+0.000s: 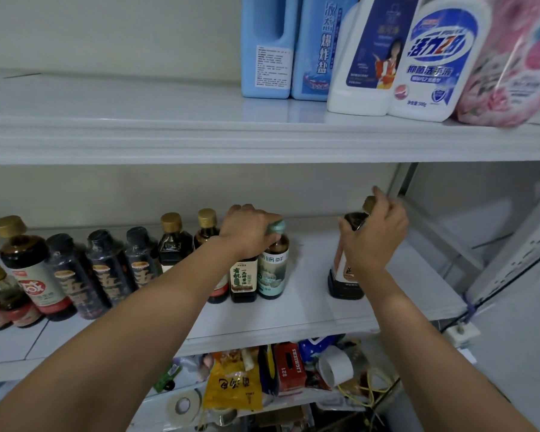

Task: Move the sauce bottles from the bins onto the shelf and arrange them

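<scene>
Middle shelf: white, smooth, faintly glossy board with a moulded front edge. Sauce bottles are stood on it in a row from the left end to the centre.

- Small bottles, gold caps, red labels, far left front.
- Tall bottle, gold cap, dark liquid, white and red label.
- Three black shrink-wrapped bottles, cylindrical, with gold lettering.
- Two gold-capped bottles, square-shouldered, set at the back.
- Beige-label bottle, dark contents, touching the next item.
- Teal-capped bottle, pale green label, upright at the row's right end. It is gripped at the cap by the left hand, fingers curled down over the top.
- Dark bottle, gold cap, brown-black contents, held well apart from the row towards the right. Its neck is clasped by the right hand, thumb and fingers wrapped round it. Its base is at the shelf surface; whether it rests fully cannot be told.

Upper shelf: two blue plastic jugs, two white detergent bottles, one pink floral pack, grouped at the right.

Lower shelf: a yellow packet, a red lighter box and a tape roll are piled loosely.
</scene>
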